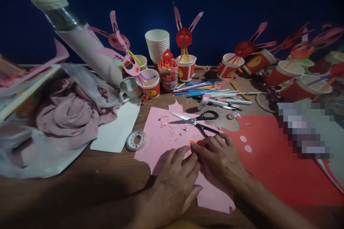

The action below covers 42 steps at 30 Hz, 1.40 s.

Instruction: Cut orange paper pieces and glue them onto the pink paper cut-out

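Observation:
My left hand rests palm down over a pink paper sheet, its fingers loosely stretched out and a little apart, its fingertips close to my right thumb. Beside it, my right hand has its fingers bent together over a small orange paper piece; the fingers partly hide this piece. Just beyond my right hand lies a pair of scissors, blades spread and black handles to the right. Pink scraps and pen marks show on the sheet near the blades.
A tape roll and white card lie left. Red paper with two pink ovals is right. Pens, stacked cups and rabbit-faced cups stand behind. A plastic bag with cloth and a grey mug are left.

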{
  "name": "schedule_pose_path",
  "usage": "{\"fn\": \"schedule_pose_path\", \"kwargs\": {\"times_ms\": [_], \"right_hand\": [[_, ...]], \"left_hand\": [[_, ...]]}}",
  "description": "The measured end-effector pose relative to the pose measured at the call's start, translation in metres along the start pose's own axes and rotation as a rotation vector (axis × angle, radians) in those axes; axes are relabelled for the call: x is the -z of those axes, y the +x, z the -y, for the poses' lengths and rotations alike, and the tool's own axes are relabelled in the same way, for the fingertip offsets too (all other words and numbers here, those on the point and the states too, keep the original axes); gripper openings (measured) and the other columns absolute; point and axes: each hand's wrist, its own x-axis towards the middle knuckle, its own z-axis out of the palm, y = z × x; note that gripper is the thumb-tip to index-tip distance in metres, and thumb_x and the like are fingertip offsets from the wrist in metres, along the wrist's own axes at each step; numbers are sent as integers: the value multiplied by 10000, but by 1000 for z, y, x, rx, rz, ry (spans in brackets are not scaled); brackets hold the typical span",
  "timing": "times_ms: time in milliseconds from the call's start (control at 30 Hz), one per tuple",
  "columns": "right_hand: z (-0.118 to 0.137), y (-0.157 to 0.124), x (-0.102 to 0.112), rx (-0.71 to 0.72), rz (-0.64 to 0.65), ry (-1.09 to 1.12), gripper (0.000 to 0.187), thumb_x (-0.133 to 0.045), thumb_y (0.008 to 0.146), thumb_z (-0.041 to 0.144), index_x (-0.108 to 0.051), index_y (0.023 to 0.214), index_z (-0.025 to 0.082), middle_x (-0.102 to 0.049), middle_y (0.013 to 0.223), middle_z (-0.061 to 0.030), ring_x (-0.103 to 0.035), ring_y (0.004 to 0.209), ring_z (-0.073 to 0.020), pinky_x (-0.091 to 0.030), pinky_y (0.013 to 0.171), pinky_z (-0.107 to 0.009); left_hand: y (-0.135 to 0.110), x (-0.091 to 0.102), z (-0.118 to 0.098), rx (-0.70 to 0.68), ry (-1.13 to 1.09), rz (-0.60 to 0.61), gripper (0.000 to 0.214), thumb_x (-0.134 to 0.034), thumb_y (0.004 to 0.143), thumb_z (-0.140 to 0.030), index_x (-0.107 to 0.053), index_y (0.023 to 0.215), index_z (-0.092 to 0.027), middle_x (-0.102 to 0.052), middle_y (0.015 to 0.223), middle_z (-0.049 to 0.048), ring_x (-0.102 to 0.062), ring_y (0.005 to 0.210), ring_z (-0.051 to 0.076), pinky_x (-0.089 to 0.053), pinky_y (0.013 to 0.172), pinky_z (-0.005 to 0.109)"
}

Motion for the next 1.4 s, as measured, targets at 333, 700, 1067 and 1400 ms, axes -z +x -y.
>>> {"fn": "schedule_pose_path", "kwargs": {"times_ms": [333,700,1067,1400], "right_hand": [[-4,0,-1,35,9,-37,238,-544,782,247,-615,1000,309,-620,817,-13,-483,733,-167,-273,755,-363],[-5,1,0,65,21,-59,207,-525,817,233,-616,993,296,-623,820,-14,-482,741,-165,-273,774,-360],[-5,-1,-1,49,46,-70,241,-527,813,230,-603,1026,314,-616,839,-6,-479,751,-166,-271,770,-361],[-7,-3,-3,59,50,-76,265,-537,814,228,-595,1059,313,-615,844,-16,-479,751,-167,-268,773,-354]], "left_hand": [[2,-1,2,-17,26,-22,405,-413,862,-447,-538,1102,-146,-562,1163,54,-421,1097,269,-234,922,431],[0,0,0,-5,15,41,400,-415,865,-423,-519,1125,-138,-557,1174,63,-415,1116,285,-234,932,440],[1,-2,1,-17,28,64,407,-382,880,-412,-500,1144,-125,-530,1207,75,-371,1160,294,-213,944,454],[2,-1,0,-18,42,36,400,-416,865,-424,-526,1112,-131,-561,1162,67,-404,1125,288,-232,921,443]]}}
